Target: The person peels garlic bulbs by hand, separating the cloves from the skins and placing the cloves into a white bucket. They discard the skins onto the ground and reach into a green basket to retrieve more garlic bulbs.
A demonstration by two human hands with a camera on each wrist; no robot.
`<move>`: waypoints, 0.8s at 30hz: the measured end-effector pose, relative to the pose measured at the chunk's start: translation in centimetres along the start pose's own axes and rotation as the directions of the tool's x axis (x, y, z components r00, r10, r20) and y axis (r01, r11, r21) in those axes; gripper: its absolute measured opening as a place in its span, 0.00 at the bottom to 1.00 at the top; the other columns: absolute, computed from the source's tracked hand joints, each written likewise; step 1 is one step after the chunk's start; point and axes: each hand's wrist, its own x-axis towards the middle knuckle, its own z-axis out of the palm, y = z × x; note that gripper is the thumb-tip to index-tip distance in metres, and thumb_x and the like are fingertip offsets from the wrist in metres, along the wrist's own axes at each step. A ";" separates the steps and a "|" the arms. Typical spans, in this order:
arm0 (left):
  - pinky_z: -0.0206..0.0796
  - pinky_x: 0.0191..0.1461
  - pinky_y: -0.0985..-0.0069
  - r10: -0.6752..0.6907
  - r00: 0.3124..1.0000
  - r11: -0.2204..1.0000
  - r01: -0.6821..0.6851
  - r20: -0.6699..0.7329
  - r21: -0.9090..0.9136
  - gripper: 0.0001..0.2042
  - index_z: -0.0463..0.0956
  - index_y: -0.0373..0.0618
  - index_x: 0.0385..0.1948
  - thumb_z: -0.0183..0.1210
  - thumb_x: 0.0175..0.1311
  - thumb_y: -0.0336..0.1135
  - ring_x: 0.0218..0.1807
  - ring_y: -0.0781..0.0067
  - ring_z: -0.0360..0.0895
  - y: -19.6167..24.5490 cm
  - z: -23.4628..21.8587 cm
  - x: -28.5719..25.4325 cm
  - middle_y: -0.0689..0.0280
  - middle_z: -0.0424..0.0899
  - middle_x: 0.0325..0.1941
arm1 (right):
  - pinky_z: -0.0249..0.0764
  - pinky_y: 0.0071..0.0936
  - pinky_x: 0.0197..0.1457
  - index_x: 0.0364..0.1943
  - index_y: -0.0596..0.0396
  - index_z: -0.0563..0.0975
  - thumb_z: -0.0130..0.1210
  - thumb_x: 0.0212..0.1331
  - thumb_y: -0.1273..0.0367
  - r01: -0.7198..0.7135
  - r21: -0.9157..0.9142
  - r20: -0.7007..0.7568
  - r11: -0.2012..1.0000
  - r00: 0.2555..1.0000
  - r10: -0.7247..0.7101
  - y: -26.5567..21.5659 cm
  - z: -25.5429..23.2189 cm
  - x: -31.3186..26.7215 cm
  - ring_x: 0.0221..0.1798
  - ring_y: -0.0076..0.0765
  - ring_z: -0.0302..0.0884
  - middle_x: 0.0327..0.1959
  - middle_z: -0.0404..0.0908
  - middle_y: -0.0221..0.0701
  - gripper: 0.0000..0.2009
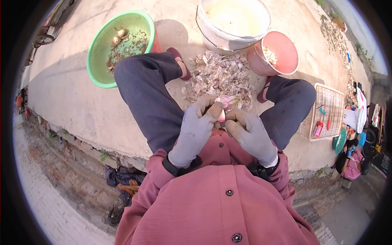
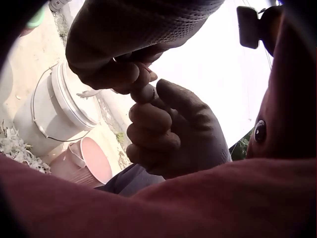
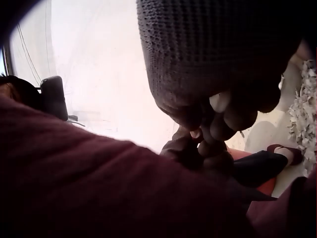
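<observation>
Both hands wear grey gloves with soiled fingertips and meet in front of the shirt. My left hand (image 1: 192, 130) pinches a pink-skinned garlic clove (image 1: 221, 116) between thumb and fingers, with more pinkish garlic skin (image 1: 226, 100) just above it. From the other side, my right hand (image 1: 251, 132) has its fingers curled, thumb and fingertips right at the clove's lower end. A pale, smooth clove (image 3: 219, 101) shows among the right hand's curled fingers in the right wrist view. Below the hands, a heap of papery garlic skins (image 1: 222, 75) lies between the feet.
A green mesh basket (image 1: 92, 53) with garlic bulbs and dirt stands front left. A white bucket (image 1: 224, 43) stands ahead, beside a pink bucket (image 1: 288, 51) holding pale cloves. At right lies a shallow crate (image 1: 332, 98) with small tools. A raised concrete edge (image 1: 94, 149) runs behind.
</observation>
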 end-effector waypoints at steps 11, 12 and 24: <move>0.63 0.29 0.87 -0.066 0.997 0.986 0.072 -0.042 0.152 0.10 0.79 0.38 0.42 0.57 0.73 0.36 0.26 0.88 0.68 -0.1 1.0 0.3 0.74 0.75 0.27 | 0.70 0.43 0.32 0.34 0.55 0.73 0.54 0.63 0.69 0.309 -0.392 -0.072 0.866 0.928 -0.364 2.5 0.5 -0.6 0.29 0.52 0.77 0.25 0.75 0.40 0.05; 0.63 0.30 0.87 -0.037 0.999 0.981 0.039 -0.013 0.190 0.10 0.78 0.37 0.42 0.57 0.73 0.36 0.26 0.88 0.68 0.2 0.7 0.4 0.74 0.75 0.27 | 0.70 0.43 0.31 0.34 0.55 0.73 0.53 0.63 0.69 0.335 -0.389 -0.058 0.858 0.921 -0.386 2.5 0.5 -0.4 0.28 0.52 0.77 0.25 0.75 0.40 0.05; 0.56 0.27 0.84 0.028 1.000 0.985 -0.028 0.005 0.168 0.07 0.77 0.40 0.41 0.54 0.74 0.33 0.25 0.86 0.64 1.1 2.8 0.1 0.76 0.71 0.26 | 0.73 0.49 0.39 0.42 0.47 0.77 0.50 0.65 0.57 0.218 -0.410 -0.079 0.886 0.959 -0.272 4.3 0.5 -0.1 0.33 0.52 0.80 0.27 0.80 0.40 0.12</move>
